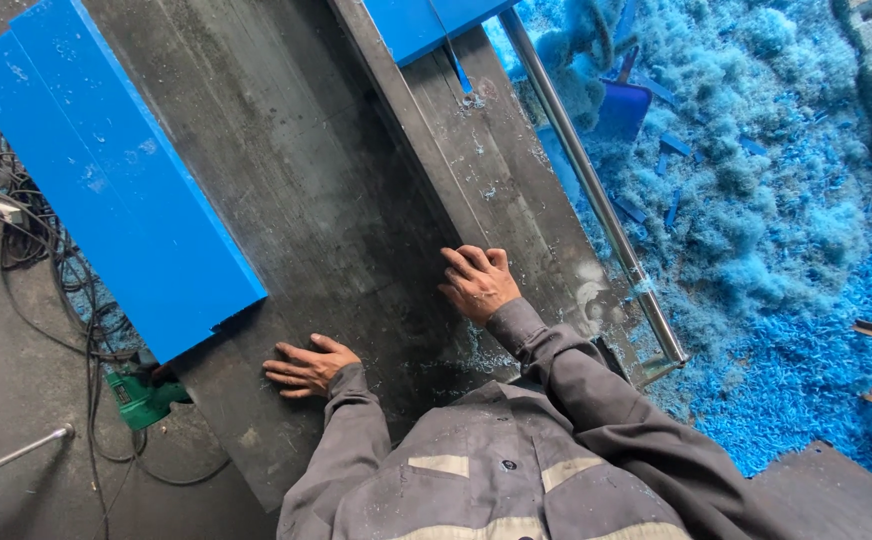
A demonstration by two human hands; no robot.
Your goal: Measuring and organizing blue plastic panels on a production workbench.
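My left hand [308, 366] lies flat on the dark metal table [336, 200] near its front edge, fingers spread toward a long blue plastic slab [106, 170] that lies just left of it. My right hand [478, 281] rests palm down on the table against a raised metal fence rail [406, 110] that runs away from me. Neither hand holds anything. A second blue slab [421, 22] lies at the far end of the fence.
A steel tube rail [596, 200] edges the table on the right. Beyond it the floor is covered in blue plastic shavings [786, 250]. Black cables [16, 230] and a green power tool [141, 397] lie on the floor at left.
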